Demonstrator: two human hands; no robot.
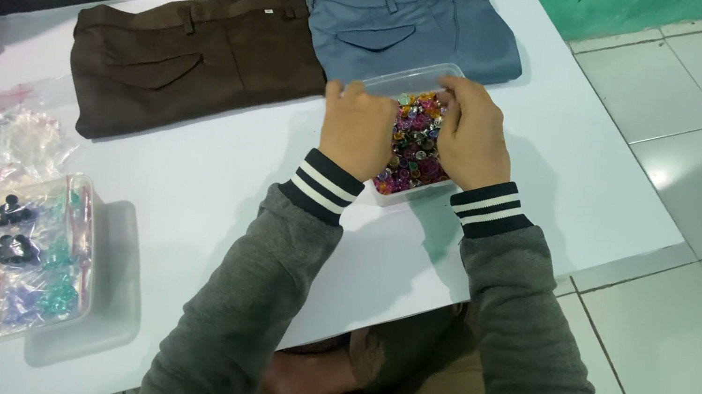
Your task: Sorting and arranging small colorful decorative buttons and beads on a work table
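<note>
The person holds a small clear plastic box with both hands on the white table, just in front of the folded trousers. The box is rectangular, with thin transparent walls, and it is full of small shiny beads in many colours, mostly pink, purple, gold and green. The left hand covers the left side of the box, its fingers curled down over the edge and closed on it. The right hand grips the right side in the same way, with the fingers bent over the far rim. It is not possible to tell if a lid is on the box. Behind the box lie grey-blue trousers and, beside them, brown trousers, both folded flat. Well apart, at the left near edge of the table, stands another clear container with small bags of dark and green pieces inside.
</note>
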